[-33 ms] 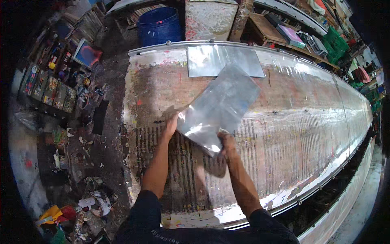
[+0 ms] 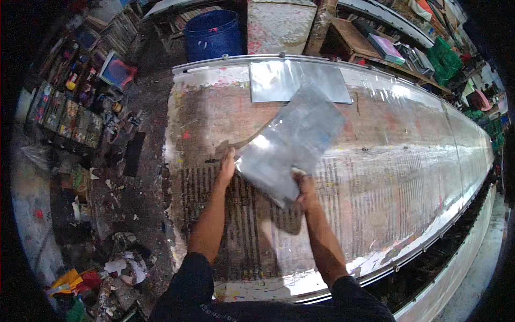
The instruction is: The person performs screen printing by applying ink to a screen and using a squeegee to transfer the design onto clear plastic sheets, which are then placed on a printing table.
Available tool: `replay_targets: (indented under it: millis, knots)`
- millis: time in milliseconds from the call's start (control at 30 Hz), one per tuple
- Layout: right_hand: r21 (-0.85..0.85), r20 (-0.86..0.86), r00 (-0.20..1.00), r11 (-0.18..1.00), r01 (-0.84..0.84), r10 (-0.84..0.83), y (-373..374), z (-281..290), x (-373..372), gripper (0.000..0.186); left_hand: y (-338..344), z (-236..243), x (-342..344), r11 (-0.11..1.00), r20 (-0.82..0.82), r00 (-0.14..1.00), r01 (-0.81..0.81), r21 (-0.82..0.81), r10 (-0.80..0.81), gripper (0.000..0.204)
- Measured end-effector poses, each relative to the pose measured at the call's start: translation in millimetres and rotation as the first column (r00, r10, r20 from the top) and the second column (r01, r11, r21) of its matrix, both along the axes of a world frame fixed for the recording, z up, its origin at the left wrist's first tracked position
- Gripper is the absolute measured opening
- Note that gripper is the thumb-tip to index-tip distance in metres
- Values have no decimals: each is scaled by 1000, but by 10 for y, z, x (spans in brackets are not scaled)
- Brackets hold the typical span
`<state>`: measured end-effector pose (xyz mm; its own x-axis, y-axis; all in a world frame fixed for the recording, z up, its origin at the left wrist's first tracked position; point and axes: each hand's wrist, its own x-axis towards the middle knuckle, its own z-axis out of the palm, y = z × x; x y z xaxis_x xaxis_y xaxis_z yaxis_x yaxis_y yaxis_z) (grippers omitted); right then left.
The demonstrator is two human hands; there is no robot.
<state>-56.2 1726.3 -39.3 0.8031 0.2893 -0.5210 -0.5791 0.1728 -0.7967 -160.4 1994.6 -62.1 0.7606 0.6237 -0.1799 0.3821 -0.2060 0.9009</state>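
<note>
A shiny grey rectangular sheet (image 2: 292,142), plastic-looking with glare across it, is held at a slant over the long worktable. My left hand (image 2: 228,165) is closed at its left corner, with the fingers partly hidden by the edge. Near the lower right corner my right hand (image 2: 304,188) grips it, thumb on the upper face and the other fingers mostly out of sight underneath. Beyond it, another shiny grey sheet or stack (image 2: 300,80) lies flat by the table's far edge; the held sheet's far corner overlaps it in view.
The worktable (image 2: 397,177) is paint-stained, with dark stripes and a metal rail along its far edge. Behind it stand a blue barrel (image 2: 212,35) and a green crate (image 2: 444,60). Paint containers (image 2: 70,118) and scraps (image 2: 126,265) litter the left side.
The glare on the held sheet has shifted and its near edge looks flatter. Both hands keep their hold; the whole view has moved slightly.
</note>
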Motion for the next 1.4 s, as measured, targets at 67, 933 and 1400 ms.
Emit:
replay_targets:
  millis: [67, 933, 1400]
  knots:
    - [201, -134, 990, 980, -15, 43, -86, 324, 247, 24, -142, -77, 38, 991, -38, 992, -119, -66, 117, 54]
    - [12, 608, 630, 800, 600, -482, -2918, 2894, -406, 53, -71, 552, 900, 890, -339, 890, 392, 231, -304, 46]
    - [2, 552, 550, 660, 751, -627, -3510, 2655, -1332, 40, -24, 2016, 1775, 299, -184, 982, 188, 936, -40, 49]
